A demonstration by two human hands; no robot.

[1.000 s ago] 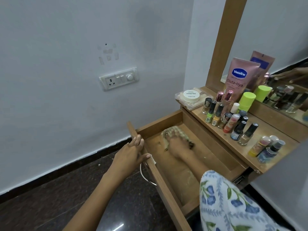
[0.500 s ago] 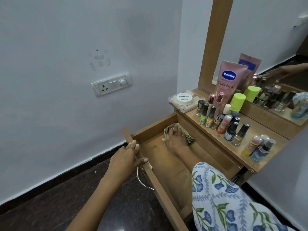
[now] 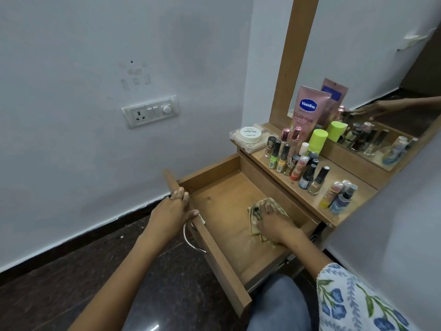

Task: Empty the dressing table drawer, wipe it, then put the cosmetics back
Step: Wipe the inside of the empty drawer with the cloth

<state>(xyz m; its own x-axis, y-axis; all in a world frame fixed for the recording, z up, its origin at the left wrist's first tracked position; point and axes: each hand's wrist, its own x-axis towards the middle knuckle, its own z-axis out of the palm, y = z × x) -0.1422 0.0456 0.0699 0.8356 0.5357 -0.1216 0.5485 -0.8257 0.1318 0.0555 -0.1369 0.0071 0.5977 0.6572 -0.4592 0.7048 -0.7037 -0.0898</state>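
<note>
The wooden drawer (image 3: pixel 210 177) stands pulled out, with nothing in it but a cloth and my hand. My right hand (image 3: pixel 274 226) presses a checked, beige-green cloth (image 3: pixel 255 211) flat on the drawer floor, near the side under the table. My left hand (image 3: pixel 173 212) grips the top edge of the drawer front (image 3: pixel 214 249), fingers over the outside and thumb inside, just above the metal handle (image 3: pixel 188 238). The cosmetics stand on the dressing table top (image 3: pixel 310 204): several nail polish bottles (image 3: pixel 286 158), a pink Vaseline tube (image 3: pixel 306 108), a green-capped bottle (image 3: pixel 317 141) and small spray bottles (image 3: pixel 341 197).
A white round jar (image 3: pixel 250 134) sits on a clear box at the table's far left end. The mirror (image 3: pixel 381 80) rises behind the bottles. A wall socket (image 3: pixel 150 111) is on the white wall. Dark polished floor (image 3: pixel 71 271) lies left of the drawer; my knee (image 3: pixel 279 304) is below it.
My right hand has slid the cloth from the drawer's far corner back toward me along the side under the table. My left hand stays on the drawer front.
</note>
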